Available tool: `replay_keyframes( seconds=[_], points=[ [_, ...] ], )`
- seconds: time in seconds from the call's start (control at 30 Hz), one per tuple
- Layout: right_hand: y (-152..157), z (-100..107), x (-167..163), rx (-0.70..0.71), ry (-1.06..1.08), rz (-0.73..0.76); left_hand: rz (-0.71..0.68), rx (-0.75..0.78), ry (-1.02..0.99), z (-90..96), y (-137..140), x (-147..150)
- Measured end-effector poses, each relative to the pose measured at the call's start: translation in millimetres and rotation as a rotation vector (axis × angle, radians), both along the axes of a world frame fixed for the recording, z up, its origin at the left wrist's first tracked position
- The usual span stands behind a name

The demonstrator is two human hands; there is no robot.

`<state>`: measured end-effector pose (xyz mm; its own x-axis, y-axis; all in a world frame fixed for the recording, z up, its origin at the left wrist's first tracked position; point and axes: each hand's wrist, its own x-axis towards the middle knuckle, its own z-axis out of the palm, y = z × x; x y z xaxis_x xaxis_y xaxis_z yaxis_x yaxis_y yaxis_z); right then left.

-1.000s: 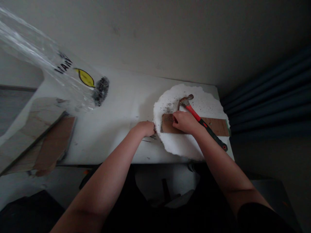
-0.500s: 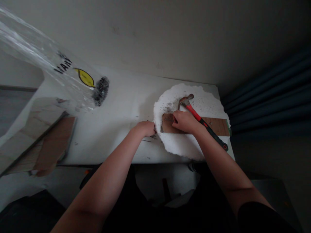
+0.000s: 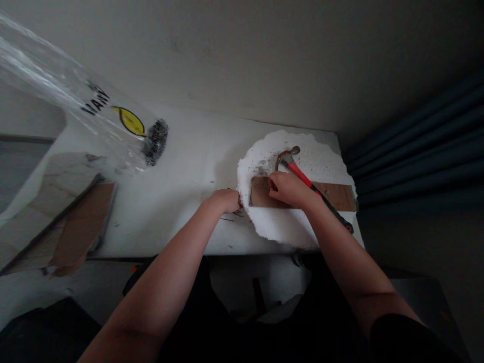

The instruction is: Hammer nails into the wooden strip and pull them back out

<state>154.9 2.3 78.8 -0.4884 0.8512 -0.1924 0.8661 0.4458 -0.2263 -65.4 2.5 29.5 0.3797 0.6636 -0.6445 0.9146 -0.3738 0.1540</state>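
The brown board point(image 3: 260, 192) lies right of centre in the frame, on a rough-edged white slab point(image 3: 280, 222) at the right end of the table point(image 3: 181, 201). Its long axis runs nearly level across the frame, one end towards the left, the other near the slab's right rim. The hammer point(image 3: 301, 175) slants over it: the head is at the upper left, just above the right hand point(image 3: 287, 189), and the red and black handle runs down to the lower right, passing beside the right wrist. The right hand's fingers are curled in narrowly over the board, whose left end shows to the left of them; whether they pinch anything, I cannot tell. The left hand point(image 3: 227, 200) is at the slab's left edge, left of the board, its fingers mostly hidden, so their grip cannot be told. Clear printed plastic point(image 3: 132, 121) fills the upper left, above broken panels point(image 3: 85, 222) at the lower left
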Motion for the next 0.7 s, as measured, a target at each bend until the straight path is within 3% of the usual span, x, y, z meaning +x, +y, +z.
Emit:
replay_keyframes(
  seconds=[0.7],
  points=[
    [11.3,-1.2,-5.5,-0.039,-0.125,0.045,-0.022,0.000,-0.007,2.5,0.9,1.8]
  ],
)
